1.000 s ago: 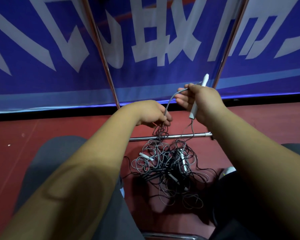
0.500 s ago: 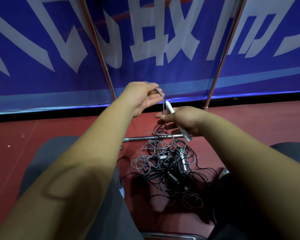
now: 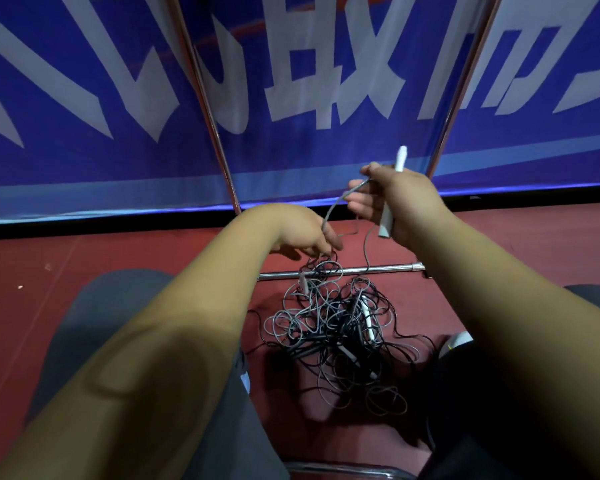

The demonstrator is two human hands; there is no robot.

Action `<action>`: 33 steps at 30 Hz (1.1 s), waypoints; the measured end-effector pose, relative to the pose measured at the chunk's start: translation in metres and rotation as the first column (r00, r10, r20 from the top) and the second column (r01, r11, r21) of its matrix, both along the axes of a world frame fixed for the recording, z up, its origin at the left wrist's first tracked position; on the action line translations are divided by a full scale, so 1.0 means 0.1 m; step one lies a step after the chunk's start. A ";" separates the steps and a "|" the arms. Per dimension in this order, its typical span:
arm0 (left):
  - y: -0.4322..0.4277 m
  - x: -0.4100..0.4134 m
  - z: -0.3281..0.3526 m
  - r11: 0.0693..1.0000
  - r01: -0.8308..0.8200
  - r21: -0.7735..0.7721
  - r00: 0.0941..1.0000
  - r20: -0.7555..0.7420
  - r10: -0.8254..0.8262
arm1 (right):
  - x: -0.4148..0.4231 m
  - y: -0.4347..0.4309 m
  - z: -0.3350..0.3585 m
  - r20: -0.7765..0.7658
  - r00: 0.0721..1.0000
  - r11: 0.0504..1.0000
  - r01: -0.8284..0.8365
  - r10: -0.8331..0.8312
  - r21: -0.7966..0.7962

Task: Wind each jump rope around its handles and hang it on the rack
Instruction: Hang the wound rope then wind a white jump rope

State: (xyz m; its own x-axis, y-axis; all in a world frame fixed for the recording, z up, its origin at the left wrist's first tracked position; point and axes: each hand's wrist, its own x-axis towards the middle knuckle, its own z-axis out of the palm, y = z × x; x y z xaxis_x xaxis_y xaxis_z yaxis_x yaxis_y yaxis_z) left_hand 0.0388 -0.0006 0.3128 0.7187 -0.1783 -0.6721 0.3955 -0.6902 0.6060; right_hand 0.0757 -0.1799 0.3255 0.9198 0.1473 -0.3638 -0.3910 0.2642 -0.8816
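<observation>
My right hand (image 3: 400, 202) grips a white jump rope handle (image 3: 394, 192) held up in front of the blue banner, its tip pointing up. A grey cord (image 3: 333, 207) runs from that hand down to my left hand (image 3: 305, 233), which pinches it lower down, above the pile. A tangle of grey and black jump ropes (image 3: 336, 327) with several white handles lies on the red floor between my knees. One white handle (image 3: 366, 317) shows inside the tangle.
The rack's metal base bar (image 3: 371, 270) lies across the floor just behind the tangle. Two slanted metal poles (image 3: 208, 109) (image 3: 461, 88) rise before the blue banner (image 3: 84, 116). My knees flank the pile. A white shoe tip (image 3: 459, 339) shows at the right.
My right hand has risen up and to the right with the handle, turning it upright. My left hand has dropped from high by the banner down to the cord above the pile.
</observation>
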 end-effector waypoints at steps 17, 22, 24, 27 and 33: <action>0.12 0.18 0.18 0.406 -0.656 -0.636 0.615 -0.139 0.776 | -0.21 0.03 -0.10 -0.360 0.776 0.743 -0.617 0.518 -0.260; 0.20 0.20 0.14 0.245 -0.683 -0.688 0.472 -0.159 0.867 | -0.20 0.04 -0.07 -0.330 0.722 0.706 -0.682 0.609 -0.191; 0.27 0.24 0.12 0.145 -0.683 -0.716 0.379 -0.177 0.908 | -0.24 0.05 -0.06 -0.319 0.703 0.691 -0.702 0.635 -0.172; 0.33 0.29 0.13 0.106 -0.706 -0.700 0.334 -0.198 0.922 | -0.26 0.04 -0.05 -0.270 0.712 0.701 -0.696 0.648 -0.152; 0.23 0.14 0.18 0.735 -0.654 -0.182 0.732 0.092 0.675 | -0.25 0.04 -0.02 -0.206 0.757 0.743 -0.651 0.621 -0.154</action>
State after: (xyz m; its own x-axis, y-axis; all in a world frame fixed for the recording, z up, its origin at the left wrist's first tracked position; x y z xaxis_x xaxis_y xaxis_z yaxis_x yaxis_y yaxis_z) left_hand 0.0532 0.0219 0.3313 0.7706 0.3048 -0.5597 0.6258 -0.1959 0.7550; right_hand 0.0507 -0.1762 0.3238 0.5791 0.5892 -0.5635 -0.5187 -0.2670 -0.8122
